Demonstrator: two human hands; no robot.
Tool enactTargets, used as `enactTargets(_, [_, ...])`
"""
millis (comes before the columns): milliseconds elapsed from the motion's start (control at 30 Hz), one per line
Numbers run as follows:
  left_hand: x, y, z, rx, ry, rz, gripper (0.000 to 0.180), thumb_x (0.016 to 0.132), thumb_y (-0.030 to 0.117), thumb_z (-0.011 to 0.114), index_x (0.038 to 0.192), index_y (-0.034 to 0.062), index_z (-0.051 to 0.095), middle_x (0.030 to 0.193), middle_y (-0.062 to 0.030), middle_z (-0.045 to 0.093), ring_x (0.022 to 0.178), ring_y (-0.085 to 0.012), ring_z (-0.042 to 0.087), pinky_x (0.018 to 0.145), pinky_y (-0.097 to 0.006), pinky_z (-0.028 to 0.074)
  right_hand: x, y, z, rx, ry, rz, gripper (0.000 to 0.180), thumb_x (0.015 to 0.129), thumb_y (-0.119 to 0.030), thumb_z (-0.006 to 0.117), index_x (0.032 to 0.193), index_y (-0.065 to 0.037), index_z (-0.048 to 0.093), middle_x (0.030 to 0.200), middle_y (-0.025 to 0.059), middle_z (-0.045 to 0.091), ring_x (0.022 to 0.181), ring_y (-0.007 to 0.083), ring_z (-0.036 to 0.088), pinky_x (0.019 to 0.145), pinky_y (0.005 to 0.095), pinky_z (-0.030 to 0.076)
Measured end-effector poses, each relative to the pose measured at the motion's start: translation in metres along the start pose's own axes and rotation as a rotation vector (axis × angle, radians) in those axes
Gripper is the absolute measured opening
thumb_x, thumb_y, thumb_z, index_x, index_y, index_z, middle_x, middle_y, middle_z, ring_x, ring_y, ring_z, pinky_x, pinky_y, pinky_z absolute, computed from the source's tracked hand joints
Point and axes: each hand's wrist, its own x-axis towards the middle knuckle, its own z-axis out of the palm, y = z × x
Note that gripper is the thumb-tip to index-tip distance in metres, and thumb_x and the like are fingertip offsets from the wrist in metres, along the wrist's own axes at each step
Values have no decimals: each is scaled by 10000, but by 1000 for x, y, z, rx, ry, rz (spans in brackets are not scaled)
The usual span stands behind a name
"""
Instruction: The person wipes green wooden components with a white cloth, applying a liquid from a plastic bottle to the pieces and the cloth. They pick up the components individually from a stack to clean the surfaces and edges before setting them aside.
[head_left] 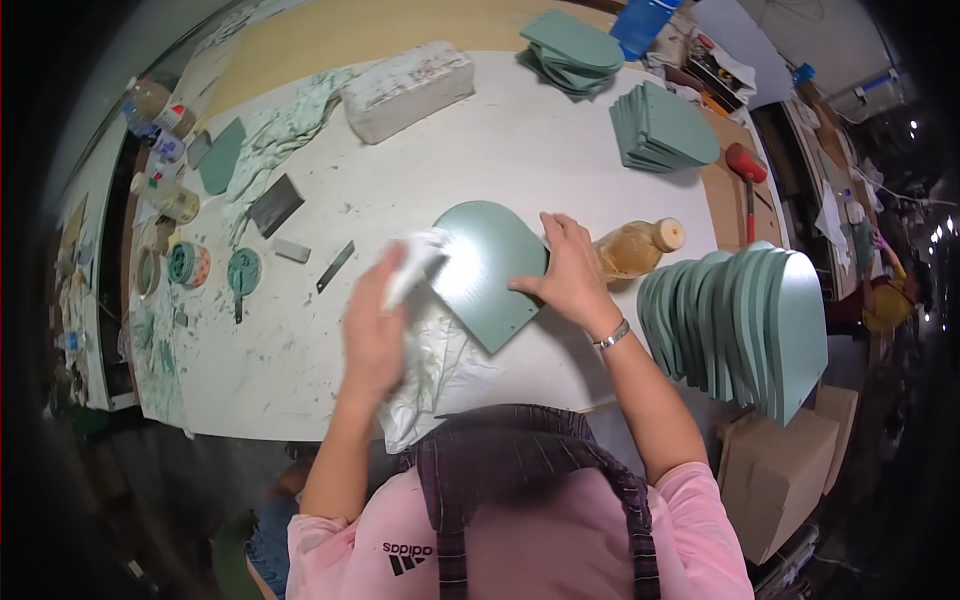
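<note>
A flat green panel (pixel 488 275) with one rounded end lies on the white table in front of me, its rounded end pointing away. My right hand (pixel 575 275) steadies it by the right edge, thumb on the top face and fingers along the side. In my left hand (pixel 374 335) is a white cloth (pixel 417 263), smeared by motion, at the panel's left edge. A crumpled pale cloth (pixel 430 370) sits under the panel's near left side and hangs over the table edge. Just beyond my right hand is a bottle of amber liquid (pixel 628 250), tipped toward the right in view.
Similar green panels stand in a long row (pixel 735 320) at right, with further stacks (pixel 665 130) (pixel 570 55) behind. A whitish block (pixel 410 92) sits at the back. A red mallet (pixel 747 165) lies far right. At left are putty tubs (pixel 188 264), a dark sanding block (pixel 276 205) and a blade (pixel 335 266).
</note>
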Motion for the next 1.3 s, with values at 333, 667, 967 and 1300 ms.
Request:
enactTargets(333, [50, -72, 4, 493, -100, 32, 442, 893, 138, 513, 1330, 138, 574, 1417, -55, 537, 1388, -267, 410, 1145, -607, 185, 20, 10, 9, 323, -259, 156, 524, 672, -236, 828, 1108, 3, 665, 962, 208, 715, 915, 336, 696, 844, 387, 535])
enactTargets(667, [8, -53, 19, 589, -111, 96, 524, 864, 112, 606, 1379, 188, 548, 1486, -21, 487, 1418, -268, 379, 1194, -574, 115, 29, 12, 9, 147, -200, 170, 585, 606, -236, 857, 1076, 56, 666, 1115, 229, 595, 996, 351, 616, 881, 408, 511])
enactTargets(967, [-49, 3, 53, 283, -417, 389, 508, 822, 174, 613, 1330, 162, 598, 1451, -40, 519, 1383, -324, 405, 1136, -638, 171, -7, 9, 17, 579, -132, 171, 326, 825, -233, 684, 968, 36, 565, 984, 172, 595, 940, 290, 569, 856, 400, 465])
enactTargets(1300, [-23, 51, 23, 535, -664, 480, 462, 1026, 355, 383, 1384, 110, 543, 1500, -50, 463, 1443, -334, 319, 1186, -585, 100, -74, 3, 30, 1141, 18, 527, 302, 941, -92, 579, 1193, 71, 543, 1131, 165, 643, 1051, 207, 595, 908, 343, 470])
